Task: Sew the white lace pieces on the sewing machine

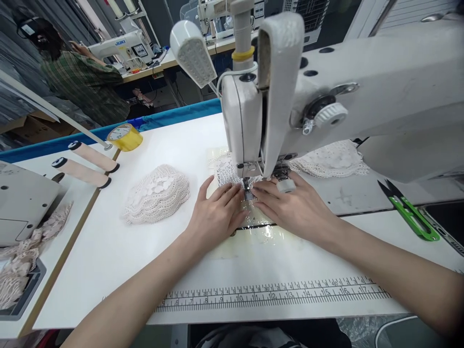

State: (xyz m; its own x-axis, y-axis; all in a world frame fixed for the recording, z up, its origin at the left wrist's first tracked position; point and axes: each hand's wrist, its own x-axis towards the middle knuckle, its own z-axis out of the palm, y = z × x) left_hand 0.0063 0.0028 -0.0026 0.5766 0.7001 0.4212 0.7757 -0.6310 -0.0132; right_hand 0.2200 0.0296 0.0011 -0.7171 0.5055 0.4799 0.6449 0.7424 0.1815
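Observation:
A strip of white lace (227, 170) lies under the needle and presser foot (248, 189) of a white sewing machine (250, 116). My left hand (217, 208) rests flat on the near left side of the lace, fingers spread and fingertips close to the foot. From the right, my right hand (293, 205) lies with outstretched fingers by the foot, partly behind a machine knob. Both hands press down beside the needle; the lace beneath them is mostly hidden. On the left sits a pile of lace pieces (157, 193). More lace (331, 158) lies behind the machine's arm.
Green thread snips (413, 212) lie at the right. Thread cones (81, 171) and a yellow tape roll (125, 137) stand at the left. A printed ruler (271, 296) runs along the table's front edge. A person (83, 82) sits at another machine behind.

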